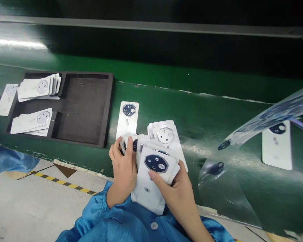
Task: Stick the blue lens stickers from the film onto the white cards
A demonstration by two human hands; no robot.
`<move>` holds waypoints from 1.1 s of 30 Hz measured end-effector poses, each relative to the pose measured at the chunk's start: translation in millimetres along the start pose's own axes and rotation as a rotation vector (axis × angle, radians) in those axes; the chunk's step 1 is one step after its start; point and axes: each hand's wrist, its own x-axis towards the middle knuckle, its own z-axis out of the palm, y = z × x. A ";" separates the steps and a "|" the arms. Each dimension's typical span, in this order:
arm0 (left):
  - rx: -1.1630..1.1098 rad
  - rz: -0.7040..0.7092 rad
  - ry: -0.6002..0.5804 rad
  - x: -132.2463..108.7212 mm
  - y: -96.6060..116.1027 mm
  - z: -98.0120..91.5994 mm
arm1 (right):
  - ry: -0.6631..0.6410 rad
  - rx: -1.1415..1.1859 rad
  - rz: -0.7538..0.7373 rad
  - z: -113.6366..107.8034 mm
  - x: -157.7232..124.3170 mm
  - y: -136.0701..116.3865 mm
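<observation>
My right hand is closed around a fanned stack of white phone back panels, its thumb on the top one. Each top face carries a dark octagonal camera area with round lens openings. My left hand pinches the far left panels of this fan between thumb and fingers; their lower parts are hidden. Just beyond the hands, one panel with a dark camera area lies on the green bench. Beside it rests a small pile of panels with pale camera areas, partly covered by the fan.
A black compartment tray on the left holds two groups of panels, upper and lower. One panel leans at its left edge. Rightward are a clear plastic film strip and a single panel.
</observation>
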 end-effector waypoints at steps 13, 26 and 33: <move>0.019 0.002 0.030 3.9 0.7 0.8 | 0.055 0.003 -0.030 -7.9 1.1 5.9; -0.009 0.006 0.091 1.3 -4.7 4.1 | 0.193 0.117 -0.010 -13.8 -7.9 7.5; 0.018 0.026 0.045 2.5 0.2 2.8 | 0.012 0.067 -0.076 -13.0 -2.6 12.1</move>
